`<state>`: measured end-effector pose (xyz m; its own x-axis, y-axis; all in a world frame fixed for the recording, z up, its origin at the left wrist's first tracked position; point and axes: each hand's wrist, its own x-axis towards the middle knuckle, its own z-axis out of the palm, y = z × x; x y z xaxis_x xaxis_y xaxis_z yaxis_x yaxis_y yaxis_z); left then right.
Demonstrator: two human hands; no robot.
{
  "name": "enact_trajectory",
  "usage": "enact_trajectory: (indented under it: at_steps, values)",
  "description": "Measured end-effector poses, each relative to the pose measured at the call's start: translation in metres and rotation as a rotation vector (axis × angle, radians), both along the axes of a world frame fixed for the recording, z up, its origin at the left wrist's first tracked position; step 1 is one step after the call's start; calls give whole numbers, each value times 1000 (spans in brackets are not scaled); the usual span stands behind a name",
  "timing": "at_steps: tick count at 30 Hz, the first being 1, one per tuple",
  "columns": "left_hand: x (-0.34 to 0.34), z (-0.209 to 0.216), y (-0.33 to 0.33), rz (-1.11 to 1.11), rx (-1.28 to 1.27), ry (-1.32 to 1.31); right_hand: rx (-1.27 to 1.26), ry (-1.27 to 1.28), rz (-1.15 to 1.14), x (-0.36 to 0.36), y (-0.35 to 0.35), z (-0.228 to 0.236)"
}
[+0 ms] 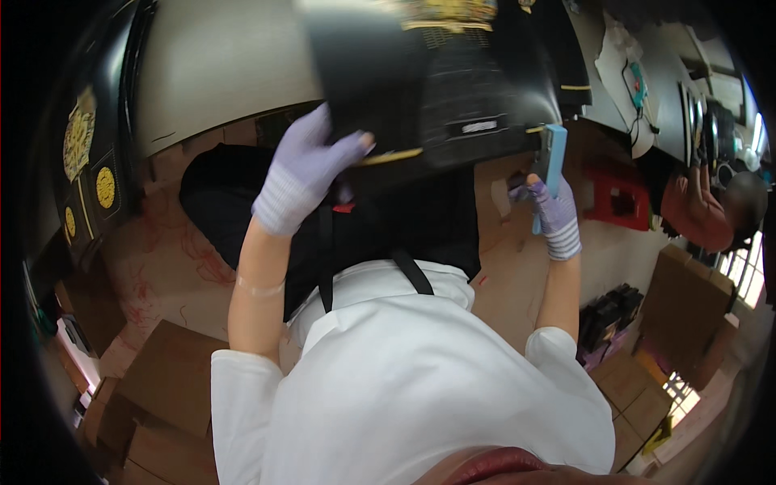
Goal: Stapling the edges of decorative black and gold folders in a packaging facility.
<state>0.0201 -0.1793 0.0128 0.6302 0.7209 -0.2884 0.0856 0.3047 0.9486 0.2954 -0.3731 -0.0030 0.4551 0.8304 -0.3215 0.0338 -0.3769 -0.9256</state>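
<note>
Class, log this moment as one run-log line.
left hand: on black panel | right hand: holds blue tool at panel edge

The floor (162, 267) is covered with flattened brown cardboard marked with red scribbles, and cardboard boxes (170, 380) are stacked at the lower left. To the right stand a red plastic stool (618, 198), more brown boxes (687, 311) and a dark crate (606, 315), with another person (711, 210) crouched near them. Daylight comes through a barred window (748, 271) at the right edge, above a tiled floor patch (638, 396).
</note>
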Motion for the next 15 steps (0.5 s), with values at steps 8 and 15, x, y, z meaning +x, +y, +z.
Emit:
enact_trajectory:
  at_steps: [8,15]
  values:
    - [96,-2,56,-100,207,144,-92,65,-144,-21,-54,-17]
    - [-138,20,103,594,1577,811,-149,269,-119,-31,-70,-54]
